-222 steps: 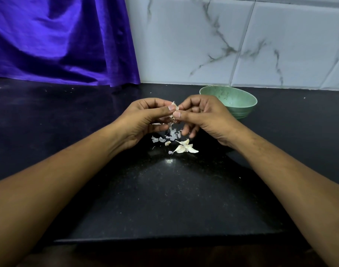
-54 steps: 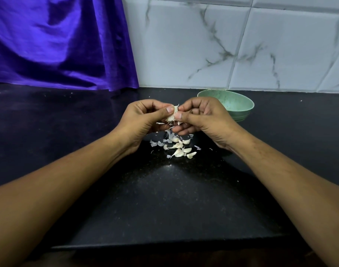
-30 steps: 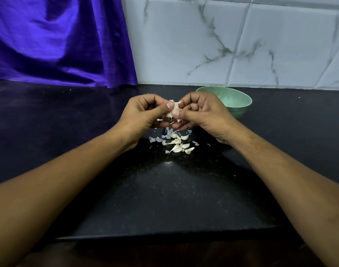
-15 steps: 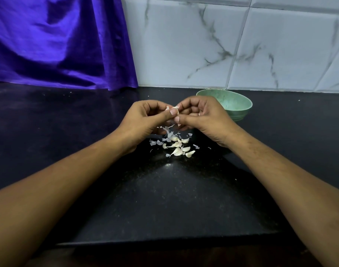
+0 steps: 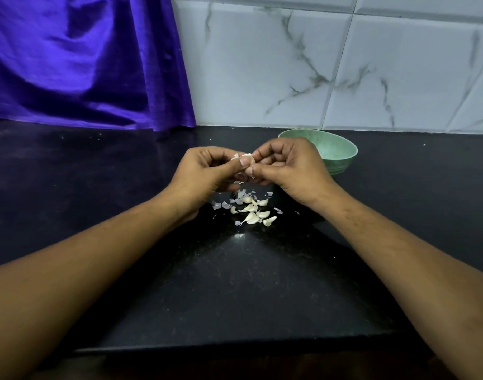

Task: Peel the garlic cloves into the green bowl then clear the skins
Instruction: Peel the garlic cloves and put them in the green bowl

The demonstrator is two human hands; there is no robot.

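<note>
Mid-peel; skins not yet cleared.
My left hand and right hand fingers pinch one clove at centre; cloves and skins lie on the desk below; green bowl floor hidden.

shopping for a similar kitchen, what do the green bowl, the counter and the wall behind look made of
Green bowl: probably plastic or melamine, matte and faintly speckled. Counter: seemingly polished black granite, with fine flecks and a glossy light spot. Wall: glossy marble-look tiles, grey veins, visible joints.

The bowl was pale green. Behind it the tiles were white with grey veins; left of it, cloth was purple. Under it the counter was speckled black; cloves near it, cream.
</note>
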